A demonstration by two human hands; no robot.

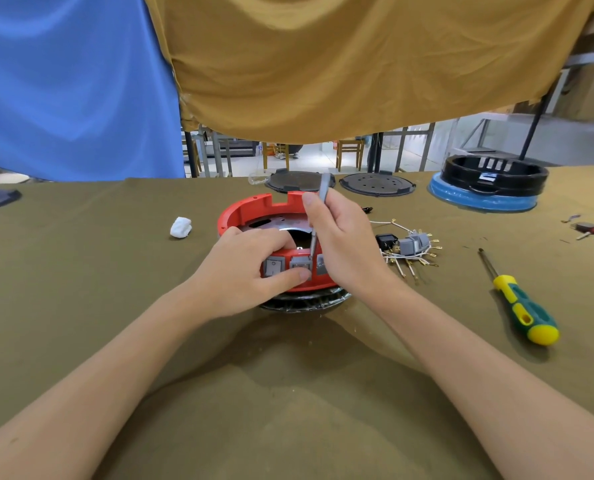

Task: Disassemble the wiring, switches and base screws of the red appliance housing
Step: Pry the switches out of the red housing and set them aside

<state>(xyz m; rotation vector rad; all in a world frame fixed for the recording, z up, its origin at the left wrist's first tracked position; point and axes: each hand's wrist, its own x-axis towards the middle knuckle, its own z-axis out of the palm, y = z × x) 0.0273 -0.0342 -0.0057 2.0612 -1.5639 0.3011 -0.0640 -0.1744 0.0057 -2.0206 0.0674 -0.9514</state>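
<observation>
The red appliance housing (254,211) sits near the middle of the olive-cloth worktop (81,271), resting on a dark ribbed base (306,301), with its near wall facing the person. Three grey rocker switches are set in that wall; the left switch (274,266) is in plain sight, the middle switch (300,263) is partly under a thumb, and the third is mostly hidden by the right hand. The left hand (250,268) grips the housing wall, fingers (281,237) curled over the rim into the inside and thumb pressing on the middle switch. The right hand (340,237) pinches a slim grey metal tool (323,192), held nearly upright, its tip down at the right edge of the middle switch. Just right of the housing lies a heap of removed switches and wires (411,249) with brass terminals. Farther right a green-and-yellow screwdriver (520,303) lies on the cloth. A white wad (180,227) lies left of the housing. At the far edge lie two dark round plates (376,184) and a black ring on a blue base (489,178).
</observation>
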